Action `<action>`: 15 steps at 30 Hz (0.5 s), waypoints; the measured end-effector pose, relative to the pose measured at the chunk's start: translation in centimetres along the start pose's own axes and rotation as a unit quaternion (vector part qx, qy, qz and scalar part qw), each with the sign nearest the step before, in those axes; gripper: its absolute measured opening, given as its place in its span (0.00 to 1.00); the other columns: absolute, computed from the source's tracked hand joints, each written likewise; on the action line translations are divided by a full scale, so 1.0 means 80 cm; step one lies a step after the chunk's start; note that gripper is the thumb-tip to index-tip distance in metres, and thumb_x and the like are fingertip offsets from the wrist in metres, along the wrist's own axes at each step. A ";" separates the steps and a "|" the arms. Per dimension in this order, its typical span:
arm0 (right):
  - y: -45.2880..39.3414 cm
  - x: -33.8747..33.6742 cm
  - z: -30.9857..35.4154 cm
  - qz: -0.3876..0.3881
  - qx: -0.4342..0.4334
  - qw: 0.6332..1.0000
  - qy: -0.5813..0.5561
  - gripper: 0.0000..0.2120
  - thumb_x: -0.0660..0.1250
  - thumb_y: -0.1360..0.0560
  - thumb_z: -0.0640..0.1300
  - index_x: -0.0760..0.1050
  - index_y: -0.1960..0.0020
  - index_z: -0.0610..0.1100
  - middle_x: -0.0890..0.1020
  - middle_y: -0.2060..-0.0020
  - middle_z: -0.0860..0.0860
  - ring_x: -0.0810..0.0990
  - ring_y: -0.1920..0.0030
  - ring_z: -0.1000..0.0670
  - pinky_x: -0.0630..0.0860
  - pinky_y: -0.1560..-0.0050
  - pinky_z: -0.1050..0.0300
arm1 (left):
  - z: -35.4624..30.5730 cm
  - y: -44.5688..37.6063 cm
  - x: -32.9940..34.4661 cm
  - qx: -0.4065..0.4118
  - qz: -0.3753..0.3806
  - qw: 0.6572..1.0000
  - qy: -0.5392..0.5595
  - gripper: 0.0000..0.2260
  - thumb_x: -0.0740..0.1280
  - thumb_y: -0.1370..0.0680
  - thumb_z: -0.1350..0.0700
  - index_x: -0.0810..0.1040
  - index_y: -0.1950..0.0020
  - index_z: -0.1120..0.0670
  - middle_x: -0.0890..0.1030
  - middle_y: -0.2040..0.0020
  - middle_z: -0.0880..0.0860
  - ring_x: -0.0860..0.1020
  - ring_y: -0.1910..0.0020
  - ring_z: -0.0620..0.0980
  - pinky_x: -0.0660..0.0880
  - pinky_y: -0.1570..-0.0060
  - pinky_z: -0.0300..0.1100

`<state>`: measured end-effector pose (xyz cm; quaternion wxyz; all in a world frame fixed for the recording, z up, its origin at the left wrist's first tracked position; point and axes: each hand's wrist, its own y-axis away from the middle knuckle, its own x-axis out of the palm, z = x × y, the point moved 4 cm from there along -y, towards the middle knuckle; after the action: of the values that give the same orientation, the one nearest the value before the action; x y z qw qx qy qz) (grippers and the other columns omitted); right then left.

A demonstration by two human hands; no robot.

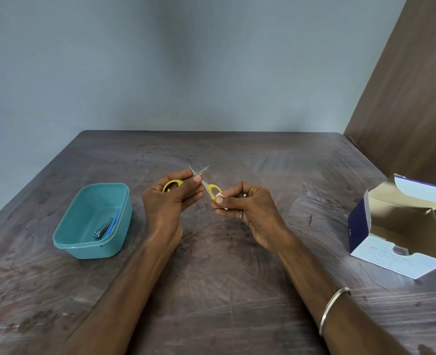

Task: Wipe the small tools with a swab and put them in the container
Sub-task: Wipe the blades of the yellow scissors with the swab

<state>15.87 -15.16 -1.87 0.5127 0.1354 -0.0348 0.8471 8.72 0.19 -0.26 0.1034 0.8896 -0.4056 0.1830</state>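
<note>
Small yellow-handled scissors [213, 188] are held open above the middle of the table, blades crossed and pointing away. My left hand [169, 201] grips one yellow handle ring. My right hand [245, 208] pinches a white swab [222, 198] against the other handle ring. A teal plastic container [66, 237] stands on the table to the left of my left hand. Inside it lie a metal nail clipper [101, 230] and a blue tool [114, 221] leaning on its right wall.
An opened blue and white cardboard box of alcohol swabs [396, 237] stands at the right edge of the dark wooden table [224, 290]. A grey wall rises behind the table; a brown panel stands at the far right.
</note>
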 end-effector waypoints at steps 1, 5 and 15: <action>0.000 0.001 0.000 0.001 -0.002 1.000 -0.002 0.05 0.74 0.30 0.28 0.79 0.57 0.34 0.85 0.61 0.38 0.87 0.59 0.43 0.85 0.52 0.50 | 0.000 0.001 0.001 0.003 -0.001 1.000 0.000 0.09 0.75 0.29 0.66 0.84 0.50 0.59 0.86 0.55 0.60 0.86 0.58 0.56 0.83 0.58 0.43; 0.001 0.000 0.001 -0.002 -0.019 1.000 0.008 0.06 0.75 0.31 0.29 0.79 0.56 0.32 0.85 0.60 0.37 0.86 0.59 0.44 0.85 0.53 0.51 | 0.002 0.003 0.002 0.004 -0.002 1.000 0.004 0.09 0.75 0.29 0.65 0.84 0.50 0.58 0.86 0.56 0.59 0.86 0.57 0.55 0.83 0.59 0.43; -0.003 -0.006 0.007 -0.042 -0.051 0.998 0.013 0.05 0.75 0.31 0.29 0.80 0.58 0.35 0.85 0.65 0.42 0.85 0.64 0.48 0.85 0.57 0.54 | 0.007 -0.008 -0.003 -0.021 0.009 0.999 -0.030 0.05 0.74 0.27 0.64 0.84 0.52 0.60 0.86 0.59 0.60 0.86 0.60 0.55 0.83 0.58 0.43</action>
<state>16.38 -15.60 -1.51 0.5544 0.0995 -0.0651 0.8237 9.15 0.59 -0.91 0.1086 0.8884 -0.4205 0.1487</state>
